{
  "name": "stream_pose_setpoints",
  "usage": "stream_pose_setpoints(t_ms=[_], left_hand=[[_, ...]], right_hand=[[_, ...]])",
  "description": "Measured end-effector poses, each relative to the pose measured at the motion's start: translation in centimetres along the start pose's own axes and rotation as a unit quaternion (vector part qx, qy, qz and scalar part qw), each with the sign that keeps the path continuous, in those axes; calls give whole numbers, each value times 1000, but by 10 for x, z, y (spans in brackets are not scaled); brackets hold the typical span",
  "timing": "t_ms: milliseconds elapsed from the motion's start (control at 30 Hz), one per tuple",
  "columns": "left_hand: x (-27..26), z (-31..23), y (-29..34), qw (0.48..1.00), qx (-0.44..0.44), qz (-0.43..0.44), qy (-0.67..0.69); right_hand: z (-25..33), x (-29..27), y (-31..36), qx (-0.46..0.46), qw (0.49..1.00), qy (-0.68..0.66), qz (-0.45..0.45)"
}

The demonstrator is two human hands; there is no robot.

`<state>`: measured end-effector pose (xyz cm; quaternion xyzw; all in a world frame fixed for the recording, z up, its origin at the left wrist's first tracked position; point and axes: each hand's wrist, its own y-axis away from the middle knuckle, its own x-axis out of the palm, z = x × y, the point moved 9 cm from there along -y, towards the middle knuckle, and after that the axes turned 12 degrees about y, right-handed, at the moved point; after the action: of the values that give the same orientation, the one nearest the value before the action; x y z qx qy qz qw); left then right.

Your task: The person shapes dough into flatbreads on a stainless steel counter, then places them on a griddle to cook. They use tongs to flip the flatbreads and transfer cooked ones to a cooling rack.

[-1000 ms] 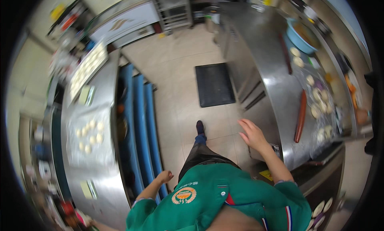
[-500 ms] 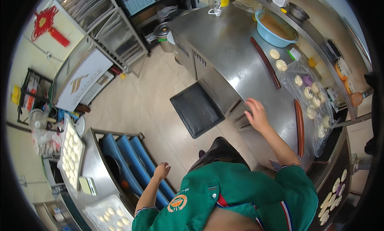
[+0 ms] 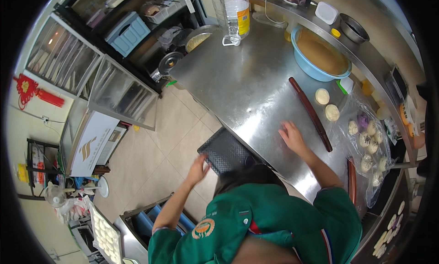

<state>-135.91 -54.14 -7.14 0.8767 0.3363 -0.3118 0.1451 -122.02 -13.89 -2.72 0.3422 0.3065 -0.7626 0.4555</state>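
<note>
My right hand (image 3: 292, 137) is over the near part of the steel worktable (image 3: 238, 81), fingers apart, holding nothing. Whether its fingertips touch the steel I cannot tell. Just right of it a dark red rolling pin (image 3: 311, 114) lies on the table, and a second, lighter rolling pin (image 3: 352, 181) is partly hidden by my sleeve. My left hand (image 3: 197, 169) hangs beside the black floor mat (image 3: 224, 149), its fingers loosely stretched and nothing in them. Two round pale dough pieces (image 3: 322, 96) rest beyond the rolling pin, near a plastic sheet holding several filled or speckled dough balls (image 3: 364, 139).
A blue basin (image 3: 315, 72) of brownish contents and a large clear bottle (image 3: 232, 21) stand at the back of the table. At left is a rack with its door (image 3: 122, 91) swung out. A tray of dough pieces (image 3: 106, 236) sits lower left; flat breads (image 3: 388, 232) lie lower right.
I have moved forward along the worktable, so table, basin and bottle appear nearer. My right hand has come over the tabletop; my left hand has swung up and forward from beside the blue bins.
</note>
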Motion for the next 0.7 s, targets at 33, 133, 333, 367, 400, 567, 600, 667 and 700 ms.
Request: stream_pose_setpoints(t_ms=[33,133,333,367,400,567,600,667,700], left_hand=[[-17,-1,-38,999,12,-21,22],[-66,-9,-161,995,16,-69,71],[-165,-48,-431,954,60,-166,243],[-172,-57,-470,932,92,-171,307],[-171,-52,-512,915,38,-172,363],[-146,-58,-646,855,-37,-76,511],[-143,-61,-655,857,-39,-61,511],[-132,-63,-659,862,-99,-21,497],[-131,-66,-655,870,-108,-17,481]], right_hand=[[8,-1,-29,-18,1000,9,4],[22,-12,-116,-30,998,-48,-3],[52,-48,-282,-80,988,30,-127],[53,-48,-310,-73,989,13,-126],[48,-48,-339,-32,992,-20,-121],[34,-43,-469,77,991,-5,-109],[40,-38,-486,55,992,-27,-107],[44,-27,-503,80,992,-59,-78],[54,-28,-503,38,980,-178,-85]])
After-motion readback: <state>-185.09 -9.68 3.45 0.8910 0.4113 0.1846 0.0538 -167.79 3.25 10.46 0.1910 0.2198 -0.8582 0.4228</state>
